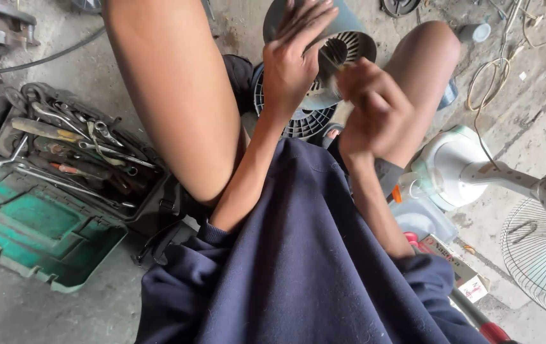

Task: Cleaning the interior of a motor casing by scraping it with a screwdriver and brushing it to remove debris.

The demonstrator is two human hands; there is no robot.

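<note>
Mid-disassembly, by the look of it. Right hand (371, 108) curled shut, pinching something small and pale against the grey fan motor housing (340, 48) — tool or fastener, cannot tell. Left hand (295, 60) flat on housing top, fingers spread, steadying. Housing held between knees over concrete floor (540, 95), vented grille (298, 121) just beneath. Open toolbox (75, 153) of wrenches at floor's left edge. Reassembly not begun, judging from fan stand (470, 169) lying apart, right.

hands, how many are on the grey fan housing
2. The left hand lies flat on top of the grey housing; the right hand is closed at its grille end. What the right fingers pinch is blurred.
</note>
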